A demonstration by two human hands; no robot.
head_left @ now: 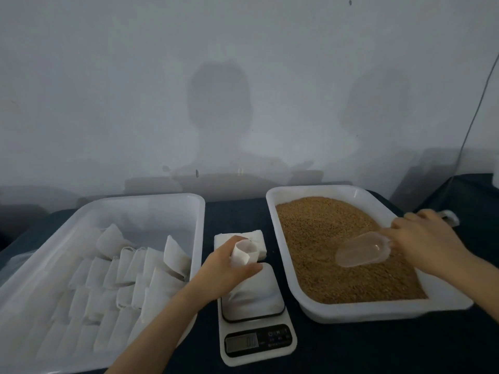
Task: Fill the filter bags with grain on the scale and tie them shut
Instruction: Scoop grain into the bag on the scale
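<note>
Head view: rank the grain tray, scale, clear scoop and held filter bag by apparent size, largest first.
1. grain tray
2. scale
3. clear scoop and filter bag: about alike; the left hand hides the bag's middle, so I won't rank them.

We find no legible text in view. Kitchen scale (pixel 258 338): LCD display (pixel 241 342) at front left shows faint dark digits, too blurred for us to read value. Button panel (pixel 278 337) right of display: pale symbols in upper row, line of small print beneath, both unreadable. We log no brand, unit or number.
</note>
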